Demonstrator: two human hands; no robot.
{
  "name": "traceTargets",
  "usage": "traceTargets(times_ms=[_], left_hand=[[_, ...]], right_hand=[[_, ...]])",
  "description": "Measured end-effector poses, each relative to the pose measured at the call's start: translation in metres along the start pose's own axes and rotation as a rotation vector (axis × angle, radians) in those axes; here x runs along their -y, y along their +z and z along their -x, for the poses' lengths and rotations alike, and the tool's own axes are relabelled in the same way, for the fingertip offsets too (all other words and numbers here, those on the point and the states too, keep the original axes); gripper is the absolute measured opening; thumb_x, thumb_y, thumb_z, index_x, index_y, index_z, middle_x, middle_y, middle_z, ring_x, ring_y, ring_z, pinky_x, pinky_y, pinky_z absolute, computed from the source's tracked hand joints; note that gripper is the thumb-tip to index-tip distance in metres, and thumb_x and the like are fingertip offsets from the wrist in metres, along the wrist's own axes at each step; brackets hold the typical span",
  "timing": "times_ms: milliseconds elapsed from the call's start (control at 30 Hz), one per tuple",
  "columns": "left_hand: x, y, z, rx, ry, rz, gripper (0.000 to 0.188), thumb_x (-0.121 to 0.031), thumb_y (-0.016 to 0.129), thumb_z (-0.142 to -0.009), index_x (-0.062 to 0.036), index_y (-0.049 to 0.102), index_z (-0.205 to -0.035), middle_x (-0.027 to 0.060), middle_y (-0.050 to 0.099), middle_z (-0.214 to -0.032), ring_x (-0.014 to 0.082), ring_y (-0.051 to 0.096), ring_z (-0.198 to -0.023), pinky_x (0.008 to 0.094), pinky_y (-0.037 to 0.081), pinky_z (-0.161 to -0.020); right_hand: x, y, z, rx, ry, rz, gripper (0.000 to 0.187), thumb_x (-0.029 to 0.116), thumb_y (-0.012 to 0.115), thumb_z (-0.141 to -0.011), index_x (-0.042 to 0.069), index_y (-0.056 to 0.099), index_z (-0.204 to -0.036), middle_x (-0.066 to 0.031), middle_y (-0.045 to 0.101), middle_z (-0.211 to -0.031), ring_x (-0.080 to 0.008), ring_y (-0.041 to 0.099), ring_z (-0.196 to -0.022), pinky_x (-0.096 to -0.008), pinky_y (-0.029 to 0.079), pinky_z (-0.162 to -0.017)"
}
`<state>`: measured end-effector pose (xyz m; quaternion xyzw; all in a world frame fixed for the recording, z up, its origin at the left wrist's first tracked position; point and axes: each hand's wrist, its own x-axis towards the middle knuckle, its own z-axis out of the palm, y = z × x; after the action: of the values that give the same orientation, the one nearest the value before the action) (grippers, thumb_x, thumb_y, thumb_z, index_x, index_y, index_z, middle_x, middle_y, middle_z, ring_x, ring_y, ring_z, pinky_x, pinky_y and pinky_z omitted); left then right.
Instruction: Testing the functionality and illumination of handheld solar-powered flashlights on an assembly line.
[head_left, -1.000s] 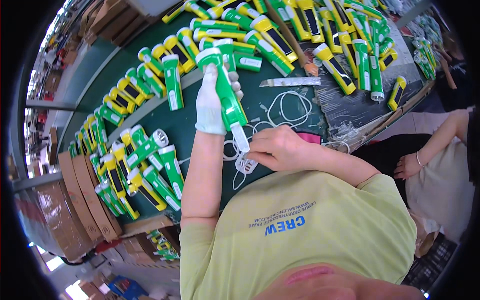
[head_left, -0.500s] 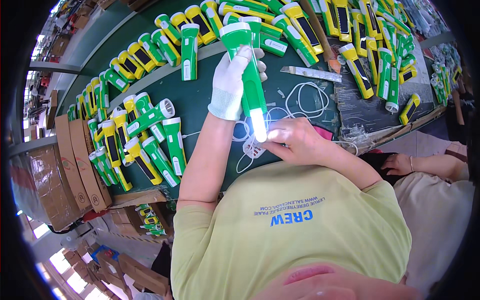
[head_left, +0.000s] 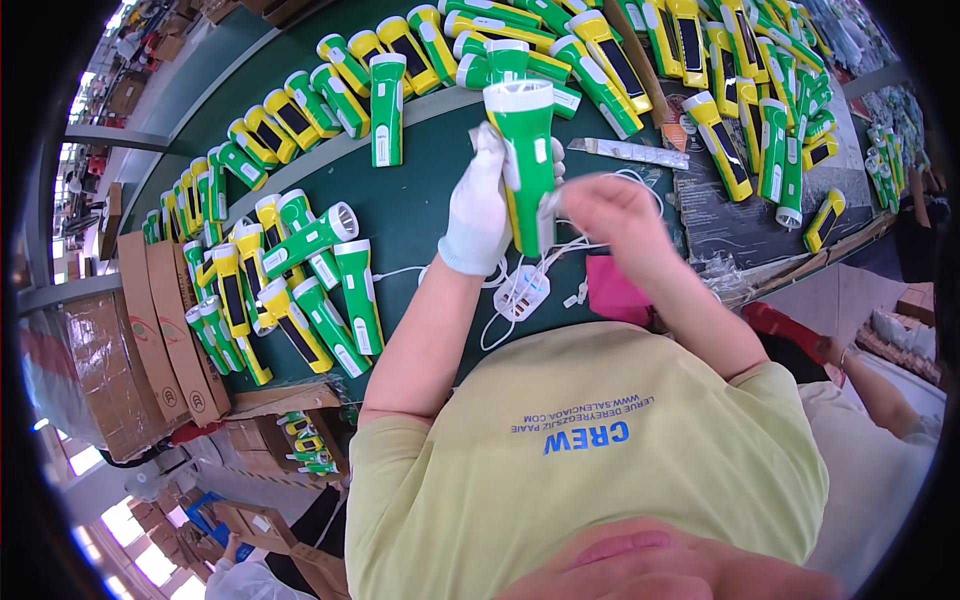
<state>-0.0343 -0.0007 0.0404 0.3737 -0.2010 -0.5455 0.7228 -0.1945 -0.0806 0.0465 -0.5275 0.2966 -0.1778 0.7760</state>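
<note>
A green and yellow flashlight (head_left: 530,130) stands lens end up in my left hand (head_left: 478,205), which wears a white glove and is closed around its body. The light strip at its lower end is unlit. My right hand (head_left: 618,212), bare and blurred by motion, is at the flashlight's lower right side with its fingers pinched together. Something small and whitish shows at its fingertips, too smeared to name. Below the flashlight lies a white power strip (head_left: 522,293) with white cables (head_left: 495,330) looping around it. A pink object (head_left: 615,290) lies under my right wrist.
Several flashlights lie in a cluster at left (head_left: 310,240), where a white cable (head_left: 400,271) reaches one. More line the far side (head_left: 388,110) and crowd the black sheet at right (head_left: 715,200). Cardboard boxes (head_left: 165,320) stand at the table's left edge. Another person sits at right (head_left: 880,390).
The flashlight has turned in my left hand, and its lit strip has gone dark. My right hand has moved up and away from its lower end to its side, uncovering the power strip.
</note>
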Motion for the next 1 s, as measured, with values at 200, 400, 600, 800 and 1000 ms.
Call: traceTargets(times_ms=[200, 400, 600, 800, 1000], left_hand=[[-0.003, 0.013, 0.016, -0.074, -0.121, 0.149, 0.068, -0.061, 0.046, -0.096, -0.0037, 0.048, -0.132, 0.0040, 0.059, -0.098, 0.0167, 0.061, -0.085, 0.0318, 0.052, -0.073], [-0.005, 0.023, 0.028, -0.066, -0.061, 0.117, 0.061, -0.061, 0.046, -0.096, -0.0035, 0.052, -0.117, 0.0071, 0.061, -0.094, 0.0176, 0.061, -0.078, 0.0309, 0.052, -0.069], [-0.004, 0.030, 0.037, -0.091, 0.168, -0.232, 0.044, -0.028, 0.059, -0.097, -0.0043, 0.039, -0.128, 0.0084, 0.059, -0.095, 0.0150, 0.062, -0.076, 0.0290, 0.053, -0.070], [-0.008, 0.033, 0.036, -0.042, -0.020, -0.113, 0.042, -0.038, 0.049, -0.101, -0.0019, 0.046, -0.120, 0.0080, 0.059, -0.081, 0.0156, 0.059, -0.067, 0.0294, 0.051, -0.062], [-0.019, 0.001, 0.032, -0.067, -0.045, -0.299, 0.025, -0.026, 0.054, -0.096, -0.0015, 0.056, -0.102, 0.0073, 0.060, -0.075, 0.0154, 0.060, -0.061, 0.0294, 0.051, -0.058]], right_hand=[[0.039, -0.006, -0.012, 0.092, -0.372, 0.284, 0.013, 0.007, 0.066, -0.092, -0.004, 0.070, -0.096, -0.0019, 0.068, -0.085, -0.0044, 0.058, -0.078, -0.0214, 0.048, -0.068], [0.046, 0.001, -0.011, 0.089, -0.488, 0.421, 0.013, 0.007, 0.066, -0.091, -0.004, 0.070, -0.097, -0.0042, 0.069, -0.086, -0.0049, 0.059, -0.075, -0.0220, 0.049, -0.064], [0.056, 0.007, 0.000, 0.062, -0.629, 0.713, 0.005, 0.001, 0.064, -0.087, -0.001, 0.067, -0.089, -0.0090, 0.063, -0.077, -0.0178, 0.064, -0.065, -0.0274, 0.048, -0.056], [0.052, 0.001, 0.004, 0.058, -0.729, 0.810, 0.005, 0.002, 0.066, -0.086, 0.001, 0.067, -0.091, -0.0096, 0.064, -0.078, -0.0190, 0.064, -0.065, -0.0291, 0.049, -0.057], [0.062, -0.044, 0.007, -0.205, -0.786, 0.834, 0.018, 0.005, 0.076, -0.081, 0.004, 0.059, -0.088, -0.0032, 0.059, -0.076, -0.0111, 0.058, -0.068, -0.0251, 0.045, -0.060]])
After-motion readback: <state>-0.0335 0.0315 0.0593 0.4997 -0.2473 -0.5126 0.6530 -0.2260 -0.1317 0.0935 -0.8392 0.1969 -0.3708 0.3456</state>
